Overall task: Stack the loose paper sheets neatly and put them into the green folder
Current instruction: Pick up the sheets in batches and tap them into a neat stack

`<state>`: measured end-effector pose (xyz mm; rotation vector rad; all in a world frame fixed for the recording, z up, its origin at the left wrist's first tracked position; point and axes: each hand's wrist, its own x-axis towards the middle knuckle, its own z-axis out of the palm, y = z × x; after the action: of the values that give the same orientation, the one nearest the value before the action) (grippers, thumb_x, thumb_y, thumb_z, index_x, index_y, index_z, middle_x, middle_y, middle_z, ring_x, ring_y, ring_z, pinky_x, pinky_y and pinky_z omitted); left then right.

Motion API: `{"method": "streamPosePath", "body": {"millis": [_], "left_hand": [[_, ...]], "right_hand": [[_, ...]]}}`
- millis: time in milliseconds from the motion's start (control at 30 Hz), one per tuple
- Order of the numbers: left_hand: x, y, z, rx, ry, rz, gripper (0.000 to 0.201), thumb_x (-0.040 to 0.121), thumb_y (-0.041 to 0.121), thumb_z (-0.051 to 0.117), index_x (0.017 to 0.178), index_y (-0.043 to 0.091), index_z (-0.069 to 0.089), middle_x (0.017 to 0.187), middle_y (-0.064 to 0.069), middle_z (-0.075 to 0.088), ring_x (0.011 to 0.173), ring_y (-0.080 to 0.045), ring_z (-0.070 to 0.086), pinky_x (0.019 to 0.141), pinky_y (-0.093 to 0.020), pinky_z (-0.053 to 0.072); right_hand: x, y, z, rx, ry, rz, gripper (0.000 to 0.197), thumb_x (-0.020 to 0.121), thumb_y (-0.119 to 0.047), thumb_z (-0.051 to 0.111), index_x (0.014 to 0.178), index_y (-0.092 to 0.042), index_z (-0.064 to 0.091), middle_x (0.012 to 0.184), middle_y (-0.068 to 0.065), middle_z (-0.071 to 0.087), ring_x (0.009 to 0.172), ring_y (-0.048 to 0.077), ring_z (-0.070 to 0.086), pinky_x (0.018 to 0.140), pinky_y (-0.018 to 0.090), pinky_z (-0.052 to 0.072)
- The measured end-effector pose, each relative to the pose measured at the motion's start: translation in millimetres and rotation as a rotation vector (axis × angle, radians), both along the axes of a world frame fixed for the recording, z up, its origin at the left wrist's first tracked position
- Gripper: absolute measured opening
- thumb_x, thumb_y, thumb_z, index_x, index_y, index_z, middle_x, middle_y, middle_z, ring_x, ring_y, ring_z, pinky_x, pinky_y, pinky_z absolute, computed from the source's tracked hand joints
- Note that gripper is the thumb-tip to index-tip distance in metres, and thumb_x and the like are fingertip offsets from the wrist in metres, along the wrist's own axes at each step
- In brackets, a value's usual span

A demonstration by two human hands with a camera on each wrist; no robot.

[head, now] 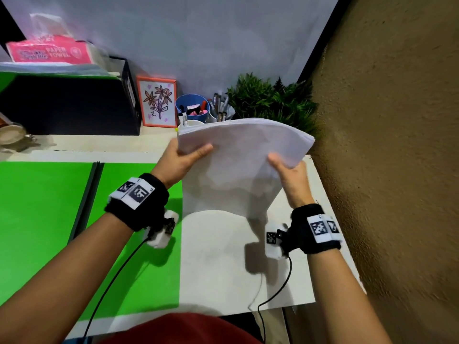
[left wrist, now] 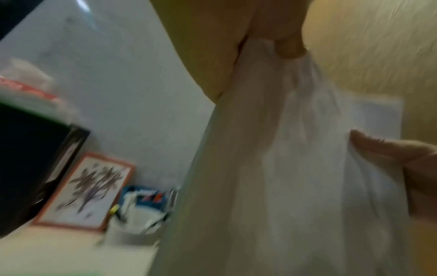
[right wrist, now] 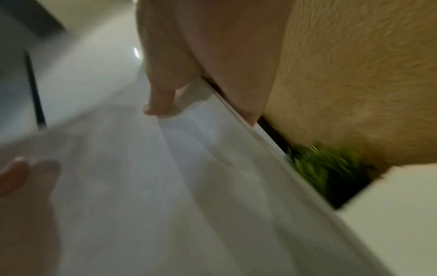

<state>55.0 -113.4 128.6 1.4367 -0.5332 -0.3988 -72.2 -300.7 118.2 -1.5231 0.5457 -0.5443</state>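
A stack of white paper sheets (head: 238, 155) stands on its lower edge on the desk, bowed and tilted away from me. My left hand (head: 185, 157) grips its upper left side, thumb on the near face. My right hand (head: 285, 170) grips the upper right side, thumb in front. The green folder (head: 49, 219) lies open and flat on the desk to the left, its right leaf next to the sheets. Both wrist views are blurred; the left wrist view shows the paper sheets (left wrist: 295, 177) pinched at the top, the right wrist view the paper sheets (right wrist: 165, 186) under a thumb.
A black file box (head: 74, 105) with a pink paper towel pack (head: 49, 52) stands at the back left. A framed flower drawing (head: 157, 101), a blue pen cup (head: 192, 108) and a green plant (head: 270, 98) line the back edge. A brown wall (head: 397, 145) is close on the right.
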Motion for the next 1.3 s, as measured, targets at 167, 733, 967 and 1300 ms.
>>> {"method": "streamPosePath", "body": {"millis": [167, 733, 967, 1300], "left_hand": [[-11, -1, -33, 0.111, 0.059, 0.042, 0.019, 0.083, 0.008, 0.059, 0.102, 0.007, 0.061, 0.055, 0.037, 0.062, 0.061, 0.019, 0.057, 0.065, -0.001, 0.046], [-43, 9, -109, 0.209, 0.226, 0.156, 0.019, 0.076, 0.011, 0.070, 0.089, 0.021, 0.062, 0.068, 0.024, 0.070, 0.062, 0.018, 0.058, 0.072, -0.016, 0.048], [-32, 16, -105, 0.274, 0.271, 0.028, 0.021, 0.083, 0.012, 0.062, 0.102, 0.004, 0.060, 0.072, 0.013, 0.072, 0.060, 0.011, 0.062, 0.066, -0.015, 0.054], [-11, 16, -88, 0.243, 0.238, 0.079, 0.026, 0.073, 0.027, 0.061, 0.094, 0.011, 0.063, 0.055, 0.018, 0.069, 0.055, 0.007, 0.063, 0.065, -0.025, 0.051]], "right_hand": [[-2, 12, -18, -0.049, 0.090, -0.067, 0.019, 0.083, -0.007, 0.065, 0.072, -0.022, 0.061, 0.074, -0.007, 0.063, 0.056, -0.011, 0.059, 0.065, 0.017, 0.049], [-26, 31, -87, 0.051, 0.280, -0.141, 0.007, 0.079, -0.008, 0.070, 0.084, -0.008, 0.065, 0.078, 0.000, 0.067, 0.067, 0.002, 0.062, 0.069, 0.016, 0.050], [-16, 22, -63, 0.076, 0.246, -0.096, 0.015, 0.081, 0.003, 0.064, 0.080, -0.012, 0.061, 0.067, -0.010, 0.064, 0.049, -0.012, 0.059, 0.061, 0.013, 0.047], [-1, 1, -36, 0.000, 0.226, -0.067, 0.015, 0.077, -0.005, 0.071, 0.089, -0.009, 0.062, 0.076, -0.008, 0.064, 0.066, 0.000, 0.063, 0.058, 0.003, 0.047]]}}
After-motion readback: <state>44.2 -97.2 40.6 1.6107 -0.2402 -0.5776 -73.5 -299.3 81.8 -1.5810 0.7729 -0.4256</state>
